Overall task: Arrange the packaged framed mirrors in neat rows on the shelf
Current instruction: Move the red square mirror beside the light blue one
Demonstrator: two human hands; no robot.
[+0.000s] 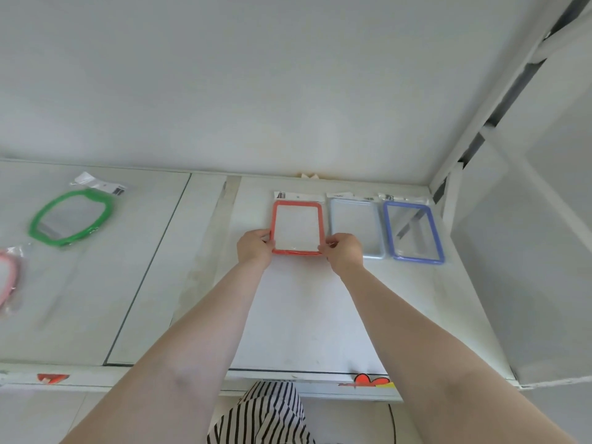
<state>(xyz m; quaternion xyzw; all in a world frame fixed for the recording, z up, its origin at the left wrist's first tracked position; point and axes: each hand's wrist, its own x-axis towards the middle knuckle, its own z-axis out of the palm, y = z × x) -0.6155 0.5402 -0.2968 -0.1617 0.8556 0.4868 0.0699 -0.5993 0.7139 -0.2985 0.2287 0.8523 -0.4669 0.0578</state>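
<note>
Red plastic frames the mirror (297, 228) that both hands grip at its near corners: the left hand (254, 248) pinches the near left corner and the right hand (344, 253) pinches the near right corner. This red mirror lies flat on the white shelf (301, 315), at the far right part of it, close to the back wall. Just beside it on the right lies a pale blue mirror (355, 229), and right of that a darker blue mirror (413, 230); the three sit side by side in one row, each in a clear bag with a white header card at the far end. Well apart on the left lie a green oval mirror (72, 216) in its bag and, at the picture's left edge, a pink mirror (8, 277). A black-and-white striped garment (266, 411) shows at the near edge.
</note>
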